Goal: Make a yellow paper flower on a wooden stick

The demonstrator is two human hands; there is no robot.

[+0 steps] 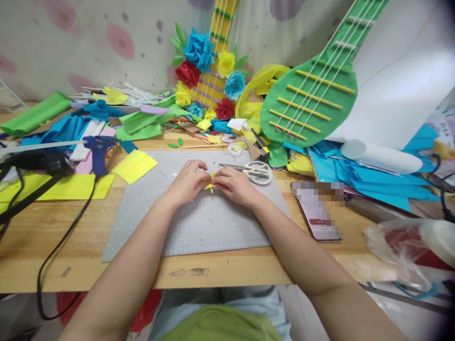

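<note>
Paper piece (211, 188) between fingertips of left hand (190, 181) and right hand (232, 184), over cutting mat (220, 227); mat on table (220, 267). Scissors (249, 172) on mat, just beyond and right of right hand. Tape roll (234, 150) farther beyond right hand. Paper sheet (135, 166) left of left hand, overlapping mat; glue gun (99, 154) farther left. Phone (322, 232) on table, right of right hand. Instrument model (220, 21) beyond both hands; second model (309, 102) beyond, right of right hand.

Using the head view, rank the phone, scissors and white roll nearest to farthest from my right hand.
1. Scissors, just right of the right hand.
2. Phone, farther right, on the table.
3. White roll, far right, beyond the phone.
</note>
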